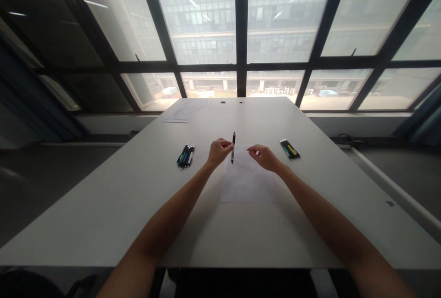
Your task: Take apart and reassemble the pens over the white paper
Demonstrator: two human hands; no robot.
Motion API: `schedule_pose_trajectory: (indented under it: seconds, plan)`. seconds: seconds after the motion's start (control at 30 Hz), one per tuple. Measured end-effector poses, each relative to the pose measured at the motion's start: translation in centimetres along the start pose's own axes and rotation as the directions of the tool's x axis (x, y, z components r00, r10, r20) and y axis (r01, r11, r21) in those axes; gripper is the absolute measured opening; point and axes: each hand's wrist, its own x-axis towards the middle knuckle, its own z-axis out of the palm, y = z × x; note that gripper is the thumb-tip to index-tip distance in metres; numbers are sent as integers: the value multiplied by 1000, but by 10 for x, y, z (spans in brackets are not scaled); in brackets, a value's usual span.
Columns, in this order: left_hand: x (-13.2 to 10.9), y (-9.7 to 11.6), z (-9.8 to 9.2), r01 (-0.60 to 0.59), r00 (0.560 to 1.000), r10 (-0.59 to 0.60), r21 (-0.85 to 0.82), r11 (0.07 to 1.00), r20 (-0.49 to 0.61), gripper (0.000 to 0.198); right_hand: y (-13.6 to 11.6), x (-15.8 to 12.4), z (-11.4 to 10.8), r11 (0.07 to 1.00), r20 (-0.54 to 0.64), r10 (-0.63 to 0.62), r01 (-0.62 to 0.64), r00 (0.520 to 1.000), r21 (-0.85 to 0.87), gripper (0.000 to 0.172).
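Observation:
My left hand point(219, 151) pinches a black and pale pen point(233, 148) between thumb and fingers, keeping it upright. Across from it, my right hand point(263, 156) hovers with fingers loosely bent and a little apart, and nothing shows between them. Both hands are over or beside a blank-looking white sheet of paper point(248, 185) on the table. To the left of my left hand lies a bunch of pens point(186, 156), dark with some blue, green and white parts. Right of my right hand lies another bunch of pens point(290, 149), with yellow and green ones among them.
The white table point(113, 215) reaches forward to tall windows. More paper sheets point(181, 113) lie at its far left. Two small round holes or caps point(223, 102) sit near the far edge. A small dark piece point(389, 203) lies near the right edge.

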Motion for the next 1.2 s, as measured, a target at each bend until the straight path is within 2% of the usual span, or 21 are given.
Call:
schedule_pose_trajectory:
  seconds: [0.1,0.2,0.3,0.4,0.5,0.63,0.77,0.87,0.97,1.1,1.2]
  plan:
    - [-7,1,12,27,1000,-28,-137,990,-3,19,-5,-2,20,985,16,87,-88,996,150,28]
    - [-12,0,20,38,999,-38,-279,959,5,22,-6,-4,35,932,63,147,-160,987,324,37]
    - [-15,0,25,34,999,-30,-378,925,17,24,-10,-5,42,852,118,155,-193,981,486,40]
    - [-17,0,28,38,999,-18,-423,905,50,27,-13,-5,42,797,123,157,-200,980,570,39]
    - [-17,-2,28,90,994,-50,-465,880,98,31,-11,-5,39,807,69,189,-195,979,558,37]
    - [-12,-11,24,115,992,-73,-511,852,102,43,0,-3,28,898,-65,206,-162,976,408,33]
    - [-7,-29,18,79,997,-67,-493,867,44,37,14,-3,18,963,-169,173,-131,970,237,24]
    - [-9,-41,19,65,998,-52,-447,892,41,32,23,-4,15,974,-184,157,-122,970,191,25]
    - [-12,-47,22,73,997,-53,-416,906,60,31,31,-6,15,965,-220,201,-154,955,212,26]
    - [-14,-52,26,108,994,-112,-420,901,15,32,38,-7,15,914,-278,334,-237,901,329,30]
    - [-14,-56,26,136,989,-145,-444,886,13,34,40,-6,16,876,-290,376,-236,880,420,33]
